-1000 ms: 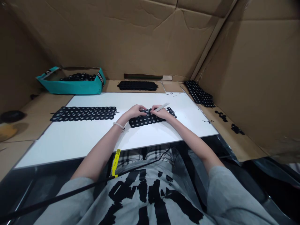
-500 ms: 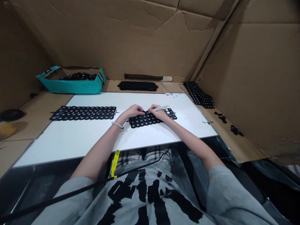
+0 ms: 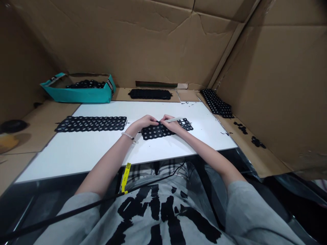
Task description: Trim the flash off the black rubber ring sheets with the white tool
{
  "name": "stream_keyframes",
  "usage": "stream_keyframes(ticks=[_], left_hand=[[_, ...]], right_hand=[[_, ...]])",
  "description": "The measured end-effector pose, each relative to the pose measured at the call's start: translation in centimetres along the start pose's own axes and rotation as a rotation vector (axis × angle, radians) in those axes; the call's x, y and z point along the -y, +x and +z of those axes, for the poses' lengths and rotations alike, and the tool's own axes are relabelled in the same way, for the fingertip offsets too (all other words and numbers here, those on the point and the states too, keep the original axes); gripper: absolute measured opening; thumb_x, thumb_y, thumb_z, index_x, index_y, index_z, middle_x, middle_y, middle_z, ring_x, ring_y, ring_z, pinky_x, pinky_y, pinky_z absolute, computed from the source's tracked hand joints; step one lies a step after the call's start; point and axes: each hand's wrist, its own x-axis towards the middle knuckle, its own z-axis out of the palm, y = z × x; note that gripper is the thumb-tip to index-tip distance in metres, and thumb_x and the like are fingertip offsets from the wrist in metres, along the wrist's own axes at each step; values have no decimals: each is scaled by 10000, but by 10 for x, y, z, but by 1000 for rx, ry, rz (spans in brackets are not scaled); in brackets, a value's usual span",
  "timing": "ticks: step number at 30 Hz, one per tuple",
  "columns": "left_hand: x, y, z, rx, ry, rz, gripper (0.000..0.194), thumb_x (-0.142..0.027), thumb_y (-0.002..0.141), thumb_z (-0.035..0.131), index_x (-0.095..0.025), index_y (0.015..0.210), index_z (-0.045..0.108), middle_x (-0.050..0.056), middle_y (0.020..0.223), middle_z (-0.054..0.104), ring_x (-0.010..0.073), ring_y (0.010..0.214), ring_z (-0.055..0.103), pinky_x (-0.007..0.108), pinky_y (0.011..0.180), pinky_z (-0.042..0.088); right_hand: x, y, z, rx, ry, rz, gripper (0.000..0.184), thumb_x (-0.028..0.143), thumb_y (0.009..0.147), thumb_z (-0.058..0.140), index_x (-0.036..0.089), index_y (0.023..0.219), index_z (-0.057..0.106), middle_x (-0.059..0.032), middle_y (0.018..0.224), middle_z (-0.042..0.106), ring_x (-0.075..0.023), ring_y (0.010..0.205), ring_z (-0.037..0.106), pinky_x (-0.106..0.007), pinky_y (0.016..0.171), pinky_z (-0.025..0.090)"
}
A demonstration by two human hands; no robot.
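Note:
A short black perforated sheet [image 3: 153, 132] with round holes lies on the white table [image 3: 102, 149] in front of me. My left hand [image 3: 144, 122] rests on the sheet's upper left edge, fingers curled and pinching at it. My right hand [image 3: 171, 124] is closed round a thin white stick-like tool [image 3: 176, 119], whose tip meets the sheet near my left fingertips. What the left fingers pinch is too small to name.
A longer black perforated sheet [image 3: 92, 123] lies at the table's left. A teal box [image 3: 76, 94] holds black pieces at the back left. More black sheets lie at the back centre [image 3: 150, 94] and back right [image 3: 217, 102]. Black scraps [image 3: 245, 131] dot the cardboard at right. Cardboard walls surround.
Both hands stay on the short sheet with only slight shifts. The white tool has tilted flatter and its tip has moved a little left toward the left fingers.

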Motion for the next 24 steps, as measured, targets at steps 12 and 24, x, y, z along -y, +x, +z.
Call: stream_keyframes(ticks=[12,24], left_hand=[[-16,-6,2,-64,276,45,399,-505,533,811,-199,759,694,15,710,666,223,735,575,293,673,384],[-16,-7,5,-9,258,-82,391,-540,555,775,-200,604,588,6,621,587,200,651,512,298,597,332]], right_hand=[[1,3,-6,6,101,74,191,370,794,557,222,676,526,13,719,611,-175,773,575,-287,736,426],[-2,-1,-7,72,88,0,172,345,784,597,219,674,557,-26,879,691,-212,913,633,-341,883,440]])
